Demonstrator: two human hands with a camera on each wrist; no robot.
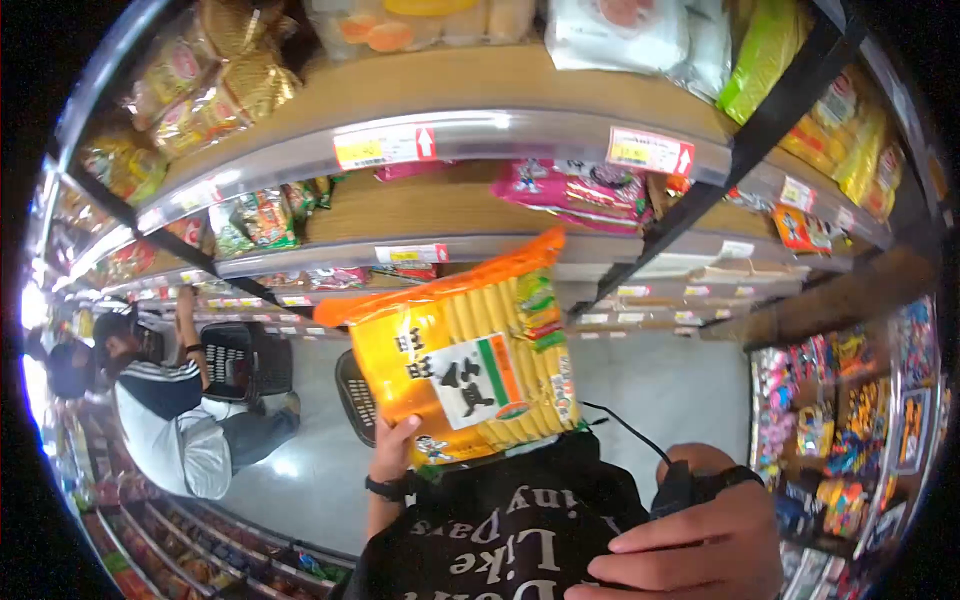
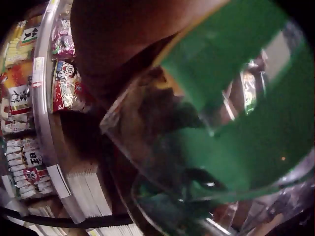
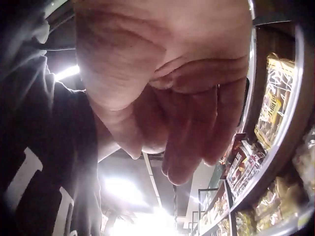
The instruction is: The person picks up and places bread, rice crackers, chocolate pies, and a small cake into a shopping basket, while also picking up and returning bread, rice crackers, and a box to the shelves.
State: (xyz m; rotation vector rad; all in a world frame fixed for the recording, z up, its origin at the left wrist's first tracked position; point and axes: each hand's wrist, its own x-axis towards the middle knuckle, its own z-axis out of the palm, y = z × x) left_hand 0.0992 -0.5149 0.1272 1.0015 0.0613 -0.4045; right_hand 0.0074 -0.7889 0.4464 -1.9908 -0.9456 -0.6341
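An orange and yellow snack bag (image 1: 480,375) with dark lettering stands up in front of the black shirt in the head view. My left hand (image 1: 395,448) grips its lower left corner, thumb on the printed front. In the left wrist view the hand (image 2: 118,39) is dark and partly cut off beside green, glossy packaging (image 2: 275,132) close to the lens; its fingers are mostly hidden. My right hand (image 1: 700,535) hangs near the chest, apart from the bag. In the right wrist view this hand (image 3: 167,83) has loosely bent fingers and holds nothing.
Shelves with price labels (image 1: 385,147) and packaged snacks curve across the top. A pink packet (image 1: 575,193) lies on the second shelf. At the left, a person in white and black (image 1: 185,425) bends near a dark basket (image 1: 265,362). More packets hang at the right (image 1: 860,370).
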